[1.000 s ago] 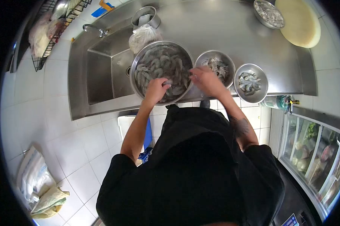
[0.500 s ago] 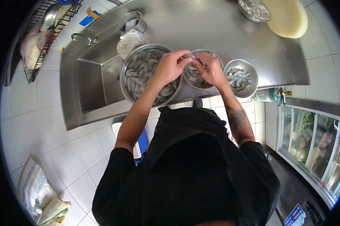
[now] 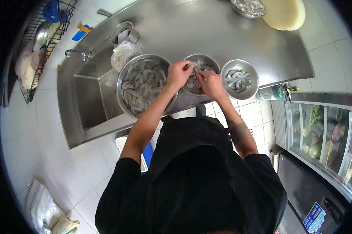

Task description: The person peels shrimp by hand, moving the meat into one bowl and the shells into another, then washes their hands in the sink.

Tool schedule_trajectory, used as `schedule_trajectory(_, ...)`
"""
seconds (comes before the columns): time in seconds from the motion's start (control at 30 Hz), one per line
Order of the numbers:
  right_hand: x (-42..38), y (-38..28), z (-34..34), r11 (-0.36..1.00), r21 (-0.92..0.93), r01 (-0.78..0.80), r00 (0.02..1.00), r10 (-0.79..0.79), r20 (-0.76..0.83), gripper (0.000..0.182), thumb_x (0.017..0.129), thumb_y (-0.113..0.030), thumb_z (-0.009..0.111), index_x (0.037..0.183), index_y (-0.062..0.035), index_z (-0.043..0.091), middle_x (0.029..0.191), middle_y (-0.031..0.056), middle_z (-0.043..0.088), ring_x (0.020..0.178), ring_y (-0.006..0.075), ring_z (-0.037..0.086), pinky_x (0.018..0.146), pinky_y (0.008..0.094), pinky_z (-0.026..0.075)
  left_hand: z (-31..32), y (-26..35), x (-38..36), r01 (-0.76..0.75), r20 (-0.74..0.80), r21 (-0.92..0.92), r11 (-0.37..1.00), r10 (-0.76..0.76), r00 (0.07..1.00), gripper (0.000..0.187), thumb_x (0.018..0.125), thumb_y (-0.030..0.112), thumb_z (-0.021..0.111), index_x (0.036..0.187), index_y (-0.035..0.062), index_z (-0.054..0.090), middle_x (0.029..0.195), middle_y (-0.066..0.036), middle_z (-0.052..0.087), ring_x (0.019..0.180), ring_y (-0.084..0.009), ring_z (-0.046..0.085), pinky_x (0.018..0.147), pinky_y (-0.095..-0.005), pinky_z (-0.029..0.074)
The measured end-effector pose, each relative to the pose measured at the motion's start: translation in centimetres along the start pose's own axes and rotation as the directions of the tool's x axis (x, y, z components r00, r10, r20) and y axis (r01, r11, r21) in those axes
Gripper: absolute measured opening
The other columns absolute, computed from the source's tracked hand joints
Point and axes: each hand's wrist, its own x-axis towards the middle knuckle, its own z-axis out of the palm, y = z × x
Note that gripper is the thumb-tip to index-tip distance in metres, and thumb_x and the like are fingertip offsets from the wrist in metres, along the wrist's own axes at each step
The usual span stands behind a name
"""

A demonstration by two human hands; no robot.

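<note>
My left hand (image 3: 178,75) is closed in a pinch on a greyish shrimp (image 3: 191,65), over the left side of the middle metal bowl (image 3: 207,57). That bowl holds shrimp shells and scraps (image 3: 202,65). My right hand (image 3: 212,84) is at the bowl's right side, fingers pressed together and pointing down into it; what they hold, if anything, is hidden. To the left stands a large metal bowl (image 3: 119,90) full of whole grey shrimp (image 3: 143,86). On the right, a smaller metal bowl (image 3: 251,70) contains several peeled shrimp (image 3: 238,80).
A sink (image 3: 91,102) with a faucet (image 3: 77,54) is at the left. Behind the big bowl are a plastic bag (image 3: 124,55) and a metal pot (image 3: 125,34). Another filled bowl (image 3: 249,8) and a round pale board (image 3: 285,15) sit at the back right. A glass-fronted fridge (image 3: 320,136) stands right.
Both hands have come down and apart from where they met above the middle bowl. My right hand now points into the bowl. The whole view has shifted slightly.
</note>
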Motion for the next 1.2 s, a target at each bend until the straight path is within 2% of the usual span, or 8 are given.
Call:
schedule_trajectory(0.03,-0.2,-0.9,-0.6,0.99,-0.141,0.031,0.996,-0.041,-0.073,0.024,0.086,-0.02,0.067,0.103,-0.0033,0.068,0.094,0.0162,0.067,0.091,0.0364,0.063,0.077,0.0439,0.05,-0.3,-0.5,0.1,-0.011,0.001,-0.003,1.0,0.011,1.0,0.021,0.083,0.015,0.071,0.095,-0.0016,0.067,0.083,-0.015,0.069,0.066,-0.0295,0.067,0.062,-0.0377,0.053)
schedule_trajectory(0.1,0.2,-1.5,-1.5,0.958,-0.284,0.047,0.986,-0.091,-0.143,0.028,0.087,-0.021,0.067,0.11,-0.0045,0.066,0.105,0.0149,0.067,0.101,0.0351,0.062,0.082,0.0452,0.049,-1.2,-0.7,0.0,0.499,0.287,-0.334,0.799,-0.418,0.862,0.026,0.083,0.011,0.073,0.104,-0.0033,0.066,0.083,-0.01,0.07,0.065,-0.0166,0.066,0.06,-0.0287,0.052)
schedule_trajectory(0.23,1.8,0.1,-1.8,0.976,-0.083,0.201,0.976,-0.193,0.097,0.022,0.09,-0.016,0.063,0.106,-0.0024,0.063,0.102,0.0161,0.064,0.101,0.0361,0.059,0.084,0.0437,0.048,-2.3,0.8,-0.1,0.586,0.49,-0.568,0.578,-0.334,0.805,0.027,0.083,0.006,0.073,0.106,-0.0041,0.063,0.084,-0.006,0.068,0.071,-0.0098,0.063,0.058,-0.0244,0.051)
schedule_trajectory(0.57,2.4,-0.4,-4.2,0.923,0.219,0.317,0.88,-0.372,0.294,0.008,0.086,-0.004,0.065,0.089,0.0026,0.063,0.083,0.0157,0.059,0.084,0.0335,0.058,0.071,0.0418,0.047,-5.0,1.0,0.9,0.404,0.673,-0.246,0.881,-0.145,0.726,0.011,0.087,0.006,0.07,0.088,0.0015,0.06,0.079,-0.002,0.064,0.069,-0.0075,0.058,0.061,-0.0237,0.049)
schedule_trajectory(0.63,2.2,-0.5,-4.3,0.919,0.248,0.307,0.876,-0.375,0.303,0.009,0.086,-0.005,0.066,0.088,0.0031,0.062,0.081,0.0148,0.058,0.082,0.0328,0.058,0.07,0.0406,0.047,-5.8,1.9,1.3,0.092,0.653,-0.093,0.991,-0.008,0.757,0.012,0.086,0.007,0.071,0.084,0.0018,0.061,0.077,-0.001,0.063,0.067,-0.0068,0.055,0.06,-0.0242,0.048)
schedule_trajectory(0.87,1.7,-0.3,-4.7,0.945,0.274,0.179,0.917,-0.261,0.301,0.01,0.082,-0.005,0.068,0.083,0.003,0.062,0.077,0.0138,0.057,0.077,0.0309,0.057,0.067,0.0399,0.048,-6.5,2.8,0.9,0.323,0.632,-0.357,0.876,-0.028,0.774,0.008,0.087,0.003,0.071,0.091,-0.0025,0.066,0.082,-0.004,0.068,0.077,-0.0086,0.063,0.07,-0.0252,0.053)
schedule_trajectory(0.93,1.8,-0.2,-4.6,0.882,0.306,0.357,0.869,-0.434,0.236,0.01,0.081,-0.005,0.068,0.081,0.003,0.061,0.076,0.0132,0.056,0.077,0.0303,0.057,0.066,0.0409,0.047,-6.6,3.0,1.0,0.323,0.648,-0.271,0.907,-0.076,0.758,0.01,0.088,0.003,0.071,0.094,-0.0039,0.067,0.086,-0.007,0.07,0.082,-0.0101,0.066,0.074,-0.0257,0.054)
schedule_trajectory(1.2,1.8,-1.3,-5.8,0.904,0.255,0.343,0.899,-0.395,0.191,0.01,0.074,-0.002,0.07,0.076,0.002,0.06,0.073,0.0123,0.057,0.075,0.0301,0.058,0.063,0.0401,0.048,-6.5,4.3,1.4,0.387,0.613,-0.392,0.835,-0.077,0.786,0.008,0.087,0.001,0.071,0.091,-0.0051,0.066,0.082,-0.008,0.07,0.079,-0.0109,0.066,0.072,-0.0256,0.054)
